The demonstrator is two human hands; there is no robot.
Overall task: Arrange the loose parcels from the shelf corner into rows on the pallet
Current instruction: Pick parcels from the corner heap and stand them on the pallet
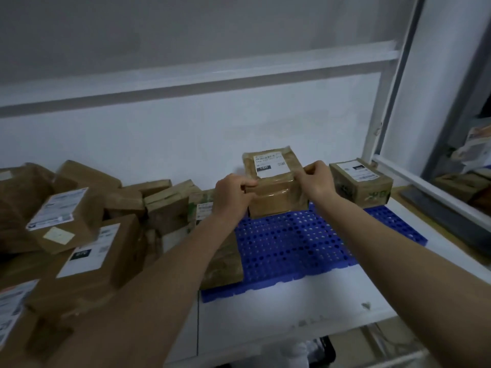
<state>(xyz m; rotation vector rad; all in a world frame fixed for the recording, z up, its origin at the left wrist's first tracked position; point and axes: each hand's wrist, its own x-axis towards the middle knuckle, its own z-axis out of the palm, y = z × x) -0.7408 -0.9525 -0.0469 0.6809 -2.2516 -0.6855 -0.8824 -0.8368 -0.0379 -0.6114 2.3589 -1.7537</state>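
A brown taped parcel (276,197) with a white label stands at the far edge of the blue perforated pallet (300,245). My left hand (232,193) grips its left side and my right hand (317,179) grips its upper right edge. A second labelled parcel (362,185) sits on the pallet's far right corner, apart from the first. A heap of loose brown parcels (79,235) fills the left part of the shelf. One flat parcel (223,264) lies on the pallet's left edge, partly under my left forearm.
The white shelf board (292,314) carries the pallet. A white wall stands close behind. A grey-white upright post (385,107) and a shelf rail (425,187) bound the right side, with more parcels (473,150) on the neighbouring shelf.
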